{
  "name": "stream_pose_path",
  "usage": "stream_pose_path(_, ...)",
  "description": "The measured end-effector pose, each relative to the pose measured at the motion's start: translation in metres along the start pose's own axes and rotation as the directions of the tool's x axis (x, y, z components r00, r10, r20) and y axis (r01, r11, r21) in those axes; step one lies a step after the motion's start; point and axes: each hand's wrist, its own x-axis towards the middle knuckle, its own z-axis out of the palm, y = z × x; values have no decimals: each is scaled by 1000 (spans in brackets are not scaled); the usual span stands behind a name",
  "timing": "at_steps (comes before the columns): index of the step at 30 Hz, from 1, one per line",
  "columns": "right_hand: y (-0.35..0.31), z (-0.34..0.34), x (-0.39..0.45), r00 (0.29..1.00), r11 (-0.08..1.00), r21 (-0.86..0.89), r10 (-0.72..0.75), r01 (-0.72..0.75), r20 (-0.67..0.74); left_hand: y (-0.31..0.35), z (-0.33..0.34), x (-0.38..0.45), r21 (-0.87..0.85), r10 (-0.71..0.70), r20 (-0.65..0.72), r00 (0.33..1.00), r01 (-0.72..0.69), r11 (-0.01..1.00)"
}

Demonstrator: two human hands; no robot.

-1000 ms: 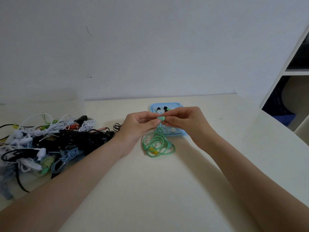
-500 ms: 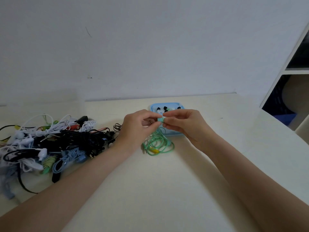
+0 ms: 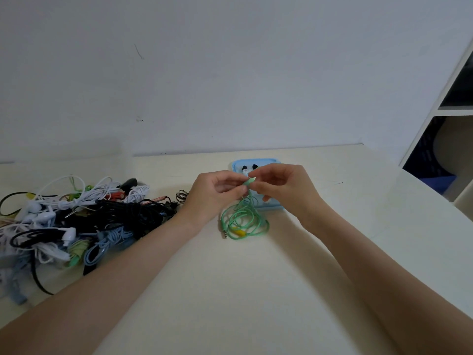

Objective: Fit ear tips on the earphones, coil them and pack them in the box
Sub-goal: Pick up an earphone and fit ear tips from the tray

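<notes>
Cream table [image 3: 230, 290], white wall behind. Left hand [image 3: 215, 194] and right hand [image 3: 284, 188] both pinching green earphones [image 3: 249, 181] above blue box [image 3: 271, 206]; cord [image 3: 243, 221] dangling onto table.

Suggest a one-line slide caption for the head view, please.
Both hands pinch a green earbud above its loose cable, before a blue box.

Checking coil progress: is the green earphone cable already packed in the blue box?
No: the green earphone cable lies in loose loops on the table in front of the blue box.
</notes>
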Motion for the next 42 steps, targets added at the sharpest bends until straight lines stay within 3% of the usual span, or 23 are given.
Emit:
stream_pose_path(5, 1, 3, 2, 990, 968, -212, -138, 136, 7, 1, -1, -1, -66, -44, 53, 998, 47, 997)
stream_pose_path(15, 4, 6, 1, 970, 929, -291, -243, 229, -14, 0, -2, 0, -136, -113, 62, 992, 121, 983)
stream_pose_path(21, 9, 12, 1, 911, 804, -447, -406, 393, 70, 1, -2, 0, -179, -139, 111, 984, 157, 971)
stream_pose_path(30, 15, 12, 3, 900, 759, -513, -432, 401, 63, -1, -5, 0, -231, -119, 143, 982, 150, 961)
stream_pose_path(42, 12, 7, 1, 816, 660, -532, -568, 530, 108, 1, -6, 0, -206, -134, 112, 985, 155, 966)
